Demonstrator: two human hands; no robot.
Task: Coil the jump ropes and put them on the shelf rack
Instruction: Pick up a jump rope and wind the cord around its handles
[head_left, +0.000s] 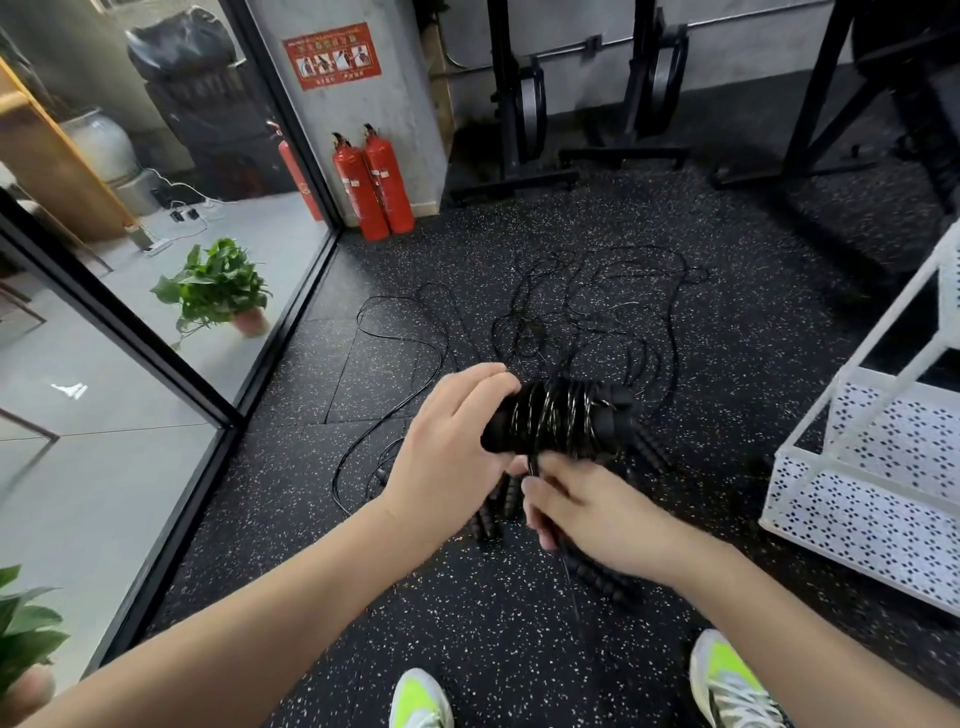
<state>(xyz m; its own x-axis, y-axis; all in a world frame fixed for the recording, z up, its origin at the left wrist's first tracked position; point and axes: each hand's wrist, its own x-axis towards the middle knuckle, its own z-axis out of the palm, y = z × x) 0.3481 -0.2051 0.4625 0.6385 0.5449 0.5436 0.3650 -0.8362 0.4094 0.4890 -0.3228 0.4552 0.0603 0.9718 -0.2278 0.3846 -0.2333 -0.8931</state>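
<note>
The white shelf rack (862, 457) stands at the right edge, made of perforated metal trays on slanted white posts. Two trays show, and in the parts that are in view nothing lies in them. A pink pot (251, 320) behind the glass wall (156, 291) on the left holds a leafy green plant (215, 283).

The left hand (451, 451) grips the near end of a pair of black handles (558, 423) with the thin black rope (555, 415) wound around them in many turns; its fingers are curled together over the top of the bundle. The bundle is held in the air above the floor, in the middle of the view. The right hand (592, 512) sits just below the bundle and pinches the rope's free end (533, 467) between thumb and fingertips, the other fingers folded in.

On the black speckled floor (519, 644) beyond the hands lies a tangle of loose ropes (582, 317); their number cannot be told, as the loops cross each other. More ribbed black handles (496, 512) lie on the floor under the hands, at least four, partly hidden.

Two red fire extinguishers (374, 187) stand side by side against the grey pillar, with a third (300, 176) behind the glass. Two shoes (727, 680) in white and neon yellow show at the bottom.
</note>
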